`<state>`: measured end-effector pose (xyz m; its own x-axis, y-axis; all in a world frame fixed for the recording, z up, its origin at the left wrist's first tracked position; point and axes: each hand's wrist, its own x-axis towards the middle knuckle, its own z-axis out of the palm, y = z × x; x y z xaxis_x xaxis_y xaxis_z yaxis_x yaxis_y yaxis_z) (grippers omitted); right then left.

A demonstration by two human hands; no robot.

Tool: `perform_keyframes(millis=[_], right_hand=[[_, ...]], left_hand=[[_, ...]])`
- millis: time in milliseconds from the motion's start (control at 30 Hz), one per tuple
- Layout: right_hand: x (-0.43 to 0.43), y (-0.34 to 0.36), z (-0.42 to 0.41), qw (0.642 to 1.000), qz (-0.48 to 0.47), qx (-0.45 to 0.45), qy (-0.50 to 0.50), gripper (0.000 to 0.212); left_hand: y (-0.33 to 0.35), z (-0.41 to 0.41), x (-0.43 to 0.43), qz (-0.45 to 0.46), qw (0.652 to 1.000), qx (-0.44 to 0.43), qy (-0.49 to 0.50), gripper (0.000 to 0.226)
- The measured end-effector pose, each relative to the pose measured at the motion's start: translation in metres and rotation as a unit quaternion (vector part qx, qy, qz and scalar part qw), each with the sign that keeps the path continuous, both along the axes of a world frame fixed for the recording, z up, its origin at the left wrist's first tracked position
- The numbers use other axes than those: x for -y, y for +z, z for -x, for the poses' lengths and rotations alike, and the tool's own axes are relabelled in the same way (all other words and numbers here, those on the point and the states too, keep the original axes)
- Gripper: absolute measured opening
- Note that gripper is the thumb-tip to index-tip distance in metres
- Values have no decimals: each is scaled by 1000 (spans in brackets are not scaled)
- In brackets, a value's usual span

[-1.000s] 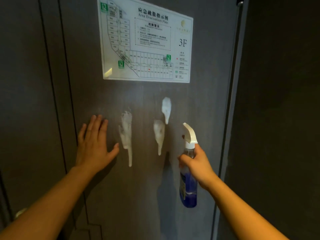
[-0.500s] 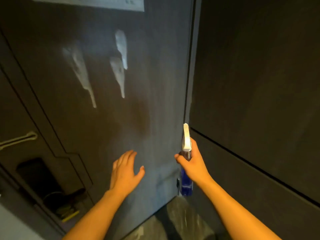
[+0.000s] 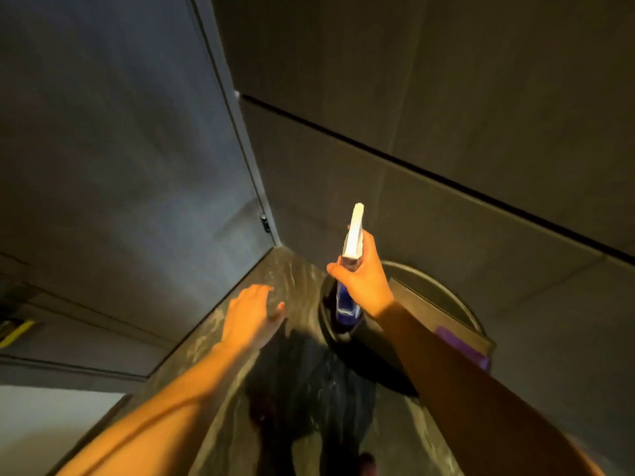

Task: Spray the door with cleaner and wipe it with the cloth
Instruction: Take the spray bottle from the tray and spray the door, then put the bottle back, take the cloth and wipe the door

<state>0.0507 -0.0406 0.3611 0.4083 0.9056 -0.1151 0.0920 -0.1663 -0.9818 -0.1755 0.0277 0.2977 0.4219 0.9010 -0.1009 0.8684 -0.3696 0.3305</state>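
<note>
My right hand (image 3: 366, 280) grips a spray bottle (image 3: 347, 304) with a white trigger head and blue liquid, held low over a round dark bin. My left hand (image 3: 252, 314) hangs open with fingers spread, palm down, just left of the bottle and holding nothing. The dark grey door (image 3: 120, 149) fills the upper left; only its lower part shows and the foam streaks are out of view. A purple cloth (image 3: 462, 345) lies on the bin's rim, partly hidden behind my right forearm.
A round dark bin (image 3: 443, 297) stands against the dark panelled wall (image 3: 446, 115) at right. The marbled floor (image 3: 220, 338) runs between door and wall. A dark shape, seemingly my legs (image 3: 309, 389), is below. A yellow item (image 3: 15, 333) sits at far left.
The view has swung down from the door's foam streaks to the floor and bin. My left hand came off the door; my right hand lowered the bottle over the bin.
</note>
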Motion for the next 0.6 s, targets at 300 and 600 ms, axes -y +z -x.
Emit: perform_keyframes(millis=[300, 600], right_hand=[[8, -127, -79, 993, 75, 15, -87, 66], [-47, -230, -112, 988, 101, 30, -117, 76]], left_hand=[[-142, -94, 39, 102, 991, 11, -83, 47], [-287, -174, 2, 93, 988, 33, -121, 43]])
